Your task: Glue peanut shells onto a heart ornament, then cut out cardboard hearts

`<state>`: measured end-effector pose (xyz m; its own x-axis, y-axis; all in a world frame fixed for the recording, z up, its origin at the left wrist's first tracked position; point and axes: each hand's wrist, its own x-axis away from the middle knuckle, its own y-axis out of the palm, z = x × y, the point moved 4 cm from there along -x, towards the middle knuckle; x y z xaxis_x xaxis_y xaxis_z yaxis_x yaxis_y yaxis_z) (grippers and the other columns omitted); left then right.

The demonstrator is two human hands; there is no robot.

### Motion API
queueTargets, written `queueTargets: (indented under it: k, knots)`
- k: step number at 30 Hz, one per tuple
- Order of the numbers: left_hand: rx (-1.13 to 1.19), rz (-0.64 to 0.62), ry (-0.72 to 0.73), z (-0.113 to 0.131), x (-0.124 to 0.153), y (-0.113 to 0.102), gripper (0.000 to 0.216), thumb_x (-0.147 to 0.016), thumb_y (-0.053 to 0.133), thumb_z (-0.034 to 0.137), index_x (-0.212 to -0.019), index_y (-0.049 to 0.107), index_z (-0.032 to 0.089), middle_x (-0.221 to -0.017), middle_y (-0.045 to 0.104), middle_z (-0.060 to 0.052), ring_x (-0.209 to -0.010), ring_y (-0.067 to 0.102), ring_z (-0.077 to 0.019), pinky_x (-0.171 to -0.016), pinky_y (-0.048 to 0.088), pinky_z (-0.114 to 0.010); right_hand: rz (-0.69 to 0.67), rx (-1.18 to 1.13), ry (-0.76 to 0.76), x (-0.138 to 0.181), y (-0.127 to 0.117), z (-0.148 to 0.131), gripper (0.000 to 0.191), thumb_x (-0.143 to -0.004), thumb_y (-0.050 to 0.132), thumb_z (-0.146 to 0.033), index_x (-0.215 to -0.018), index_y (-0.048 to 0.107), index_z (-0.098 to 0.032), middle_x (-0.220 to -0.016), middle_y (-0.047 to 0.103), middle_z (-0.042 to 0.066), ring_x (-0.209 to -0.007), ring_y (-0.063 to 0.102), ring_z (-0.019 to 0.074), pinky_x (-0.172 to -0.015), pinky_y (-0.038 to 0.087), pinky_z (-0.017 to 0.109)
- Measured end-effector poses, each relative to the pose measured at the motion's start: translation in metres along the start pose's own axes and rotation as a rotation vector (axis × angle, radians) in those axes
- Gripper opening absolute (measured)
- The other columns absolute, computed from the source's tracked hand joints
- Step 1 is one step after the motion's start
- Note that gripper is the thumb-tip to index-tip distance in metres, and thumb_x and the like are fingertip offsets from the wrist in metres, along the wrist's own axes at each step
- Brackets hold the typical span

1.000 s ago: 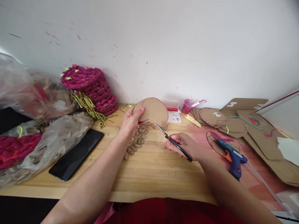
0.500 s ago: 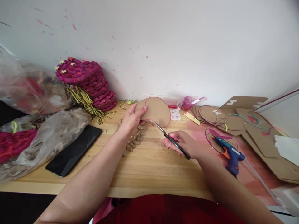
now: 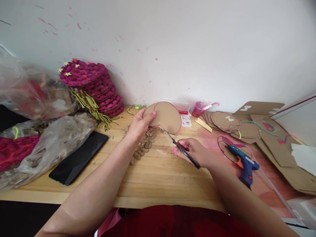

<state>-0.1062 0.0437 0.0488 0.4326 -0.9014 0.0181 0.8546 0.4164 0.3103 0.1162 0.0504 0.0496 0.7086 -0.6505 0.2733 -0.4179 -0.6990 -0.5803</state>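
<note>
My left hand [image 3: 138, 126] pinches a round brown cardboard piece [image 3: 166, 116] with a pink outline, held upright above the wooden table [image 3: 158, 179]. My right hand [image 3: 194, 152] grips black-handled scissors [image 3: 178, 146], and their blade tips meet the lower edge of the cardboard piece. Under the cardboard lies a patch of brown seed-like pieces [image 3: 144, 146] set in rows on the table.
A black phone [image 3: 79, 157] lies at the left beside plastic bags [image 3: 46, 141] of material. A stack of magenta discs [image 3: 96, 86] with yellow-green cords stands at the back. A blue glue gun [image 3: 243, 162], cut cardboard rounds [image 3: 225, 121] and cardboard sheets [image 3: 278, 144] lie at the right. A pink cup [image 3: 199, 109] stands by the wall.
The view has shifted slightly. My left hand has turned the cardboard piece a little while the scissors stay at its lower edge.
</note>
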Motion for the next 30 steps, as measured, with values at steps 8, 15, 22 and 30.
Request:
queueTargets:
  k: [8,15,22,30]
  knots:
    - [0.009,-0.015,0.02,0.0006,0.0,-0.0003,0.047,-0.065,0.087,0.041,-0.1,0.067,0.017,-0.075,0.066,0.001,-0.05,0.055,-0.0095,-0.038,0.037,-0.018,-0.012,-0.006,-0.024,-0.0012,0.0003,0.0047,0.053,-0.087,0.064,-0.06,-0.065,0.034,-0.022,-0.067,0.025,-0.005,-0.061,0.026,0.0101,-0.056,0.018,0.027]
    - [-0.022,-0.03,0.032,0.0014,0.0006,0.0004,0.05,-0.066,0.085,0.044,-0.103,0.067,0.017,-0.082,0.07,-0.002,-0.055,0.059,-0.0111,-0.04,0.037,-0.018,-0.014,0.01,-0.018,-0.0009,-0.0001,0.0044,0.055,-0.086,0.064,-0.063,-0.064,0.035,-0.022,-0.067,0.024,-0.005,-0.061,0.025,0.0101,-0.056,0.018,0.028]
    - [-0.043,-0.067,0.029,0.0008,-0.0002,0.0004,0.05,-0.067,0.086,0.045,-0.102,0.067,0.016,-0.076,0.067,0.0,-0.051,0.055,-0.0092,-0.039,0.034,-0.017,-0.015,0.018,-0.024,-0.0012,0.0009,0.0045,0.056,-0.086,0.064,-0.064,-0.064,0.036,-0.021,-0.066,0.026,-0.005,-0.061,0.026,0.01,-0.056,0.019,0.027]
    - [-0.032,-0.116,0.043,-0.0008,-0.0026,-0.0005,0.051,-0.066,0.088,0.047,-0.102,0.068,0.016,-0.077,0.068,-0.001,-0.052,0.056,-0.0095,-0.04,0.036,-0.017,-0.027,-0.044,-0.019,-0.0005,0.0034,0.0073,0.052,-0.087,0.063,-0.065,-0.065,0.047,-0.02,-0.062,0.034,-0.005,-0.058,0.03,0.0098,-0.056,0.02,0.027]
